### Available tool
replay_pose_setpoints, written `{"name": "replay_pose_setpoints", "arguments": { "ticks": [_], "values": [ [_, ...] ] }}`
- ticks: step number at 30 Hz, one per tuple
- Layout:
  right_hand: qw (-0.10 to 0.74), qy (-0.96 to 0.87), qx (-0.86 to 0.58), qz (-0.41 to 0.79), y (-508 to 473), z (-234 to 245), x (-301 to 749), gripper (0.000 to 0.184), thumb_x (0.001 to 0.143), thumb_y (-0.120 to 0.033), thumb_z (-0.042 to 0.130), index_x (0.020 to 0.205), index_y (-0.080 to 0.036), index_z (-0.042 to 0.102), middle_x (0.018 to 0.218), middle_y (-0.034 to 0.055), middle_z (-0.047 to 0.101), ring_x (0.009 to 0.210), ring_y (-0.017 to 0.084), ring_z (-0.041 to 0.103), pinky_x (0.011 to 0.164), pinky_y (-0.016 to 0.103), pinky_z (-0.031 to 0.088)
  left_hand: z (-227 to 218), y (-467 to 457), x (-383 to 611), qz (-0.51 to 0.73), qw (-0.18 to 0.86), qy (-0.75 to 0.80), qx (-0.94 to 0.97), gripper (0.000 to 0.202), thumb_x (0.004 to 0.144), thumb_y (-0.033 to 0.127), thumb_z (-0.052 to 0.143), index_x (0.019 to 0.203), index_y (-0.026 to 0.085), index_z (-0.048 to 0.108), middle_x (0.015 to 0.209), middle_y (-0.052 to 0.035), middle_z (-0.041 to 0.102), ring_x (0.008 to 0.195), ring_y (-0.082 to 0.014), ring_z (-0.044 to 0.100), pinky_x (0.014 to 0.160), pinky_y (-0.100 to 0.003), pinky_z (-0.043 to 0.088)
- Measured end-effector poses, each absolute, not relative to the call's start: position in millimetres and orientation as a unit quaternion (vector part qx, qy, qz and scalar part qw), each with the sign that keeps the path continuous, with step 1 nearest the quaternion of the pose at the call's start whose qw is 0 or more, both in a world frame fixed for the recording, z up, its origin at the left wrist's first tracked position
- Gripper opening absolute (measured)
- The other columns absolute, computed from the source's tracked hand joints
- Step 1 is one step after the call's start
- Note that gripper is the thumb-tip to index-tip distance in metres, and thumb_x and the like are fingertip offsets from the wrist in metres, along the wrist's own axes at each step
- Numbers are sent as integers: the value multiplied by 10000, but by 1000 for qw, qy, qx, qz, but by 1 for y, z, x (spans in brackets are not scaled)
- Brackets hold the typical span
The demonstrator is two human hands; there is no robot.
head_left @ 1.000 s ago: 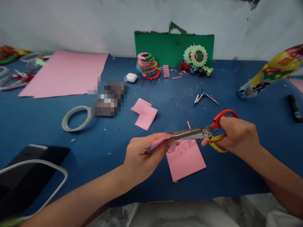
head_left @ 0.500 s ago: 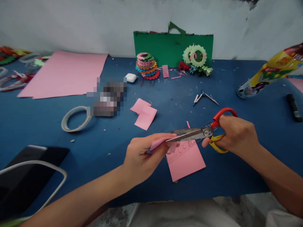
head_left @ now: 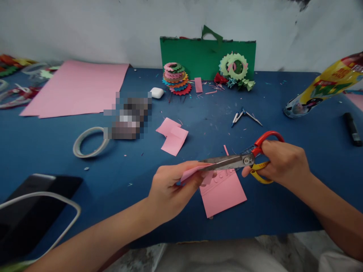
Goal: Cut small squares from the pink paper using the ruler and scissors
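Note:
My left hand (head_left: 172,189) pinches a small folded piece of pink paper (head_left: 190,173) between thumb and fingers. My right hand (head_left: 286,160) grips scissors (head_left: 227,162) with one red and one yellow handle. The scissor blades point left and lie across the paper at my left fingertips, nearly closed. Below them a pink paper square (head_left: 224,196) lies on the blue table, its upper part marked with embossed shapes and partly hidden by my left hand. Two overlapping pink paper pieces (head_left: 174,138) rest further back.
Left of centre are a tape roll (head_left: 76,147), large pink sheets (head_left: 76,88) and a dark device (head_left: 31,211) with a white cable. A compass (head_left: 243,111), a bottle (head_left: 320,88) and a black marker (head_left: 352,129) lie right. Paper rings (head_left: 176,81) stand before a green board (head_left: 195,56).
The scissor blades have come closer together on the pink paper, and the red handle has dropped slightly toward the yellow one. My left hand stays almost in place.

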State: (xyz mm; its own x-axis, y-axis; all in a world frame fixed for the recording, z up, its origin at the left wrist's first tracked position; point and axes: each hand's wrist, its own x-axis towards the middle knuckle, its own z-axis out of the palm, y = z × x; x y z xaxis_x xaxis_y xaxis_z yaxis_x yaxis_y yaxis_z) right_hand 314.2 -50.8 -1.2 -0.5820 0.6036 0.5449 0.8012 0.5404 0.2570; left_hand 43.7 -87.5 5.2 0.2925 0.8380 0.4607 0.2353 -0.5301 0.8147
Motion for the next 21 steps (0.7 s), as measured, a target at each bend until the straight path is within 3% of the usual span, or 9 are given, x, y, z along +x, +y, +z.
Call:
{"name": "replay_pose_setpoints", "arguments": {
  "ticks": [7, 14, 21],
  "values": [
    [201, -855, -405, -254, -51, 0, 313, 472, 787, -630, 496, 625, -199, 396, 521, -16, 421, 449, 114, 419, 471, 275, 276, 3, -88, 43, 471, 319, 368, 736, 213, 841, 84, 535, 986, 178, 659, 765, -11, 700, 604, -101, 639, 515, -162, 513],
    [192, -854, -406, -263, -51, 2, 314, 441, 799, -588, 509, 628, -194, 409, 519, -13, 437, 445, 112, 418, 477, 273, 265, 6, -87, 43, 452, 301, 378, 749, 168, 843, 72, 530, 790, 174, 653, 695, 18, 665, 574, -77, 605, 518, -145, 479],
    [185, -850, -402, -285, -51, 2, 316, 446, 787, -591, 518, 616, -192, 414, 521, -28, 431, 447, 99, 399, 476, 264, 250, 6, -88, 43, 433, 313, 407, 740, 165, 852, 102, 535, 788, 179, 666, 649, 30, 642, 540, -66, 581, 482, -141, 446]
  ]
}}
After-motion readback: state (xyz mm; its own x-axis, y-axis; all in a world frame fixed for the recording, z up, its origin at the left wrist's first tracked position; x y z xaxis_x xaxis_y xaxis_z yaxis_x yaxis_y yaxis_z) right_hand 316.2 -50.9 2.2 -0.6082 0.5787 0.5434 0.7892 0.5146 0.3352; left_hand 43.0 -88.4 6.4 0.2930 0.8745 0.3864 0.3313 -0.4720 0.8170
